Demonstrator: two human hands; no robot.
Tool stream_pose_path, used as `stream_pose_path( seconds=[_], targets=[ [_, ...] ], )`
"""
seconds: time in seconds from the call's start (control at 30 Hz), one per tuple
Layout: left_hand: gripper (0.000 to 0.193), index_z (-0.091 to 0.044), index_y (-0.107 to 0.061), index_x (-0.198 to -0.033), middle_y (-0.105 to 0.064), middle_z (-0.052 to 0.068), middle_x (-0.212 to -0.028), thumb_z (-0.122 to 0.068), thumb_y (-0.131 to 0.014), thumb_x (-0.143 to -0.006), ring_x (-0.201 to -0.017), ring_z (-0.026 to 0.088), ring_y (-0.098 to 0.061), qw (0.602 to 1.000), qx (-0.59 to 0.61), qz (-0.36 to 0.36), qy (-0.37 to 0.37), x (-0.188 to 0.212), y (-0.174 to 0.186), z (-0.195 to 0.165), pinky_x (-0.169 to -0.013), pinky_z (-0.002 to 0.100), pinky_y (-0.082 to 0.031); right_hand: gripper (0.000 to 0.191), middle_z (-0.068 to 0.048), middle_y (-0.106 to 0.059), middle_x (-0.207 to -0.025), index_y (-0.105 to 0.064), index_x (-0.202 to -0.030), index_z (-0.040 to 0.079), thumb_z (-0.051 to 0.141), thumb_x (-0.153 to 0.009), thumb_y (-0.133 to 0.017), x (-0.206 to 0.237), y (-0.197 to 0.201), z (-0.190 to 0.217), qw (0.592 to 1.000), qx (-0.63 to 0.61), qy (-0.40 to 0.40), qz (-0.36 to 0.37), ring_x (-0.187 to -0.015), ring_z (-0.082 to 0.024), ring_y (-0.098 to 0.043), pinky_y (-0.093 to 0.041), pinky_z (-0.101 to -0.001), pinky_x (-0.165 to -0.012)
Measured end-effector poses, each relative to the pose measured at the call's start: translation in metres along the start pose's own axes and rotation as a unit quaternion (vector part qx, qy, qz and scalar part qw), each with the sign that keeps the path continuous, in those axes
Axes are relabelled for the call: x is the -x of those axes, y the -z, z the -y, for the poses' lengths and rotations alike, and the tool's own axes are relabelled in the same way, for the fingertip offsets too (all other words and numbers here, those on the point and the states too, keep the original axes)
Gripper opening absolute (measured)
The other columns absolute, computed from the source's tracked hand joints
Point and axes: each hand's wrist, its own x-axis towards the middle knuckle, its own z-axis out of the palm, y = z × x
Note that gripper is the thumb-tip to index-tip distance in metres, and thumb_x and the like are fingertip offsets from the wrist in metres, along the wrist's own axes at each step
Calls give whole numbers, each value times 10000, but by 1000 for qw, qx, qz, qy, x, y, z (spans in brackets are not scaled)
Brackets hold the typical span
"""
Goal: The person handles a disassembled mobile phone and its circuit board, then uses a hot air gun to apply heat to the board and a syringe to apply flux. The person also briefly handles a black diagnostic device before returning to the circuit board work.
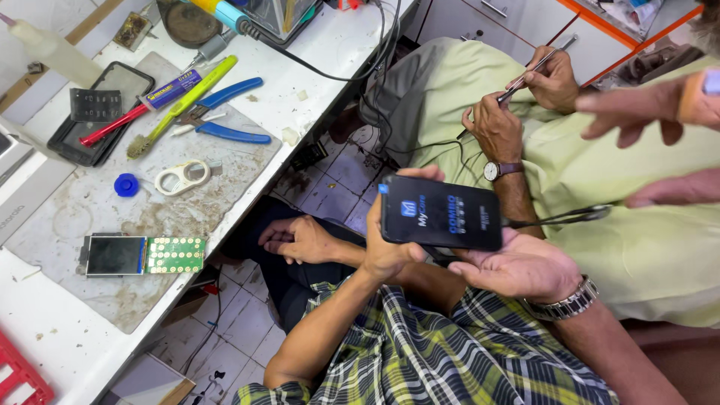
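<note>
My left hand (pixel 388 251) grips the left end of a flat black box with blue and white print (pixel 442 214), held level over my lap. My right hand (pixel 517 268), with a metal watch on its wrist, lies palm up and fingers apart just under the box's right end. A thin dark tool (pixel 559 217) sticks out to the right of the box. My plaid shirt (pixel 450 352) fills the bottom of the view.
A person in a pale green shirt (pixel 637 247) works with tweezers (pixel 525 79). Another person's blurred hands (pixel 637 109) reach in at right; a further hand (pixel 300 240) rests on a knee. The bench mat (pixel 225 187) holds a screen board (pixel 142 255), blue pliers (pixel 229 112), a phone (pixel 97 112).
</note>
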Motion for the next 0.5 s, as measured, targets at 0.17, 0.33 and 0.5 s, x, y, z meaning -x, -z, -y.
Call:
stream_pose_path(
  seconds=[0.17, 0.33, 0.5],
  targets=[
    [1183, 4, -343, -1554, -461, 181, -1552, -618, -898, -714, -1476, 342, -458, 996, 27, -53, -62, 0, 30, -30, -1288, 498, -361, 651, -203, -392, -1490, -358, -1470, -10, 444, -1006, -407, -88, 23, 23, 855, -517, 19, -42, -1382, -337, -363, -292, -458, -1129],
    [1156, 14, -341, -1575, -509, 184, -1527, -818, -571, -806, -1419, 320, -523, 995, 42, -88, -13, 6, 70, -39, -1225, 463, -423, 498, -179, -569, -1300, -520, -1340, 21, 381, -999, -567, -179, -5, 109, 755, -651, -20, 81, -1231, -331, -536, -422, -456, -1047],
    [1103, 35, -394, -1568, -587, 183, -1417, -848, -340, -908, -1239, 290, -618, 985, 81, -138, 70, 1, 107, -12, -1064, 458, -538, 437, -166, -643, -1272, -572, -1335, 67, 330, -993, -646, -148, -28, 131, 775, -631, 38, 24, -1221, -345, -592, -467, -480, -1029]
  ],
)
